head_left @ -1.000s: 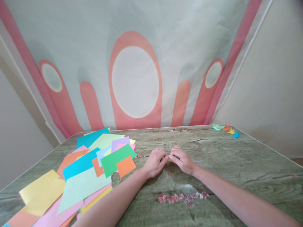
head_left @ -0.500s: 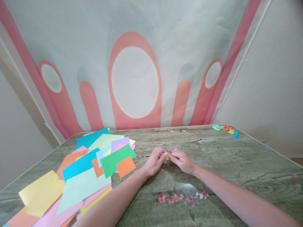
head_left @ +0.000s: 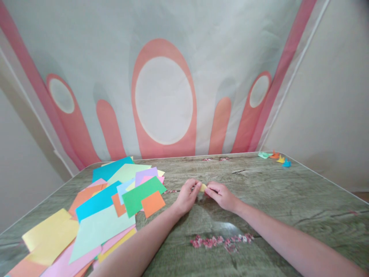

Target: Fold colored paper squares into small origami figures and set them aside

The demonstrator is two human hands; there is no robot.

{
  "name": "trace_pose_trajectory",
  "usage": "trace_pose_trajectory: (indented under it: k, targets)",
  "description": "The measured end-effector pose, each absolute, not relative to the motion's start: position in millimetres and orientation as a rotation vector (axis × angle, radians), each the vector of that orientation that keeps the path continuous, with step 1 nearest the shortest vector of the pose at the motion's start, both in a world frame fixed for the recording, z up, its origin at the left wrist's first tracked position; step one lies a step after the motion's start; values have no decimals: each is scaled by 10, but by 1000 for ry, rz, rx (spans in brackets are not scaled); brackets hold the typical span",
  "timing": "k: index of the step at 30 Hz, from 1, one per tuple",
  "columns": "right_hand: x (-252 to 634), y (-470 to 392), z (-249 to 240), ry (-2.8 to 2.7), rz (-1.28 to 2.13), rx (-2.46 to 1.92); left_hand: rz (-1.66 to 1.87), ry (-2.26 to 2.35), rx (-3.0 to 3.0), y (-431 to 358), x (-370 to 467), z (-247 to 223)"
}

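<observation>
A small piece of yellow paper (head_left: 203, 187) is held between my two hands, above the middle of the wood-patterned table (head_left: 259, 192). My left hand (head_left: 188, 197) pinches its left side, thumb against curled fingers. On the other side, my right hand (head_left: 221, 196) has its fingertips closed on the right end. The fingers hide much of the paper, so its folds cannot be made out.
Loose coloured sheets, among them a green one (head_left: 144, 195) and an orange one (head_left: 153, 204), overlap on the table's left side. Small folded paper figures, one blue (head_left: 286, 163), stand at the back right corner. Behind the table hangs a patterned cloth (head_left: 164, 100).
The yellow paper shows more between my fingertips and sits slightly higher and to the left. My hands have shifted only a little.
</observation>
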State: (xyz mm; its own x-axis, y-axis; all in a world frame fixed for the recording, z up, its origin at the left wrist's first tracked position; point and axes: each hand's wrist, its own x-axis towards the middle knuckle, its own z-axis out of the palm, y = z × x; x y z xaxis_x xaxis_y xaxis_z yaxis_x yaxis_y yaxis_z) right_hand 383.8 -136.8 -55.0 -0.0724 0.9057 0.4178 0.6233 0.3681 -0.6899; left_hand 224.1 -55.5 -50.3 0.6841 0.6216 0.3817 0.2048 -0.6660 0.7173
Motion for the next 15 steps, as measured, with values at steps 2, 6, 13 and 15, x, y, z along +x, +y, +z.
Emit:
trace_pose_trajectory:
  k: [2, 6, 13, 15]
  targets:
    - [3865, -1357, -567, -1747, 414, -1370, 798, 642, 2232, -544, 2243, -510]
    - [3889, -1340, -609, -1699, 463, -1386, 807, 610, 2255, -539, 2236, -509]
    - [3872, -1322, -642, -1672, 441, -1381, 847, 605, 2287, -519, 2215, -497]
    - [3875, -1323, -629, -1695, 381, -1382, 841, 604, 2280, -513, 2216, -507]
